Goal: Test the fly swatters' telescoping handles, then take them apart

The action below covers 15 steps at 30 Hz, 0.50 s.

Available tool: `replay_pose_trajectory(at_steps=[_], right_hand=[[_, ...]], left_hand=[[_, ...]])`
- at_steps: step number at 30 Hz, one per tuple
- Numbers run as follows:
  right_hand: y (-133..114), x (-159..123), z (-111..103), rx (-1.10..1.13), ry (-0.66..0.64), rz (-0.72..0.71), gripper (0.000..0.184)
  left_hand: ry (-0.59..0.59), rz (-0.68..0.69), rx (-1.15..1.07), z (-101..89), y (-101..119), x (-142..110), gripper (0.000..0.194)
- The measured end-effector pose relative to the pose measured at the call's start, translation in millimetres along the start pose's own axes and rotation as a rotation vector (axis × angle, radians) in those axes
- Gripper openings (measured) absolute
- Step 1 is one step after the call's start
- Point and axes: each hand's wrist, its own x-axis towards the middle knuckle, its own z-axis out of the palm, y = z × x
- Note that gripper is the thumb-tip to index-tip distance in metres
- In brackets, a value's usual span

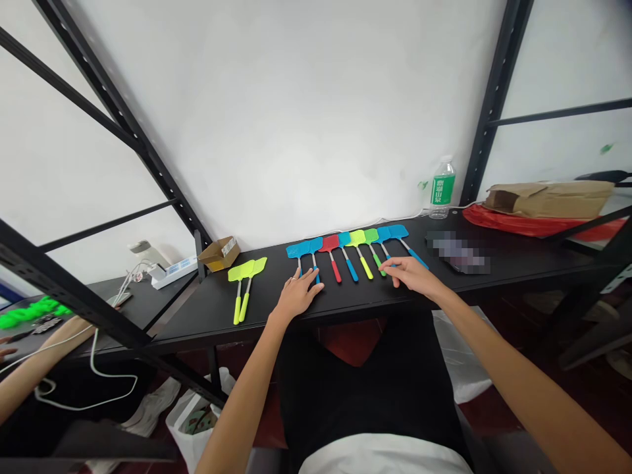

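Note:
A row of fly swatters lies on the black tabletop (276, 304), heads toward the wall. It runs from blue swatters (298, 250) at the left past a red swatter (330, 243), a yellow swatter (357, 239) and a green swatter (371, 236) to two more blue ones. My left hand (296, 294) rests with fingers spread over the handles of the two leftmost blue swatters. With fingers curled, my right hand (409, 272) closes over the handle of a blue swatter (383, 235), beside the green handle; its fingertips partly hide the grip. Two yellow swatters (240, 296) lie apart at the left.
A small open cardboard box (218, 255) stands at the left rear. A water bottle (443, 187), a blurred-out flat object (459, 253) and a brown paper package (553, 199) on red plastic are at right. Black metal posts flank the table. Another person's arm (54, 349) shows at far left.

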Motion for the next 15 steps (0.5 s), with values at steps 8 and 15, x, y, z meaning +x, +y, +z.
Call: replay_pose_trajectory(at_steps=[8, 15], right_hand=[[-0.5, -0.1, 0.2, 0.004, -0.006, -0.003, 0.033], [3.9, 1.9, -0.4, -0.007, -0.003, -0.016, 0.035]], left_hand=[[-0.002, 0.000, 0.029, -2.5, 1.3, -1.7, 0.068], [0.070, 0.202, 0.152, -1.8, 38.8, 5.9, 0.059]])
